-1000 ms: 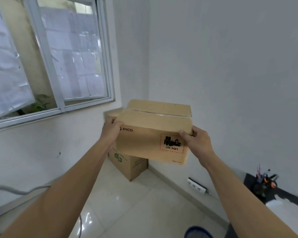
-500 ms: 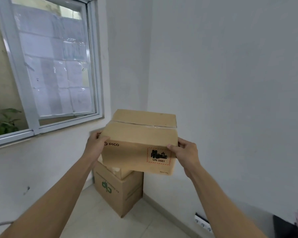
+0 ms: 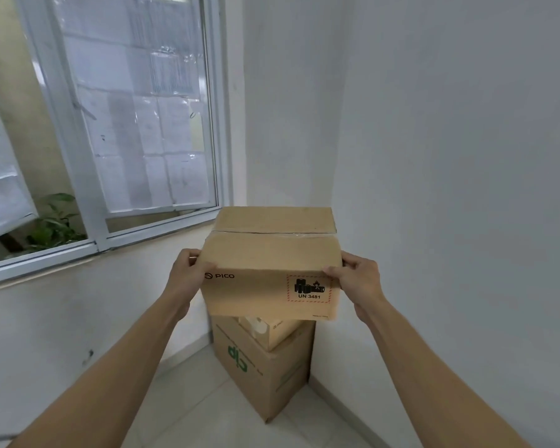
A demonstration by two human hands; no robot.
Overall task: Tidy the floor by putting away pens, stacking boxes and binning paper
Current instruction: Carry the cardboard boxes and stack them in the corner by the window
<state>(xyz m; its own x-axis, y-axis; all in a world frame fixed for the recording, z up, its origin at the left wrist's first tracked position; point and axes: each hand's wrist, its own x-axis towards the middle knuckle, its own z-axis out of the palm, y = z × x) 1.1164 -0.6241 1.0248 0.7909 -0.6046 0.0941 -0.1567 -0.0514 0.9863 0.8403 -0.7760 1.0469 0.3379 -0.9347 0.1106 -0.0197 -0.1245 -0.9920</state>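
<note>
**Taped PICO box held over the corner stack**

A brown cardboard PICO box is held up in the air in the corner of the room, its top flaps closed and sealed with clear tape, so nothing of its contents shows. Its near face carries the PICO logo and a red-bordered UN 3481 battery label. The left hand grips the box's left side, fingers curled around the upper edge. The right hand grips the right side, thumb on the near face and fingers wrapped behind the corner.

Directly below the held box stands a larger cardboard box with green print on the tiled floor, pushed into the corner. On top of it lies a smaller box, mostly hidden by the held one; whether the held box touches it cannot be told.

To the left is a white-framed window with paper sheets behind the glass and a green plant outside. White walls meet behind the stack.
</note>
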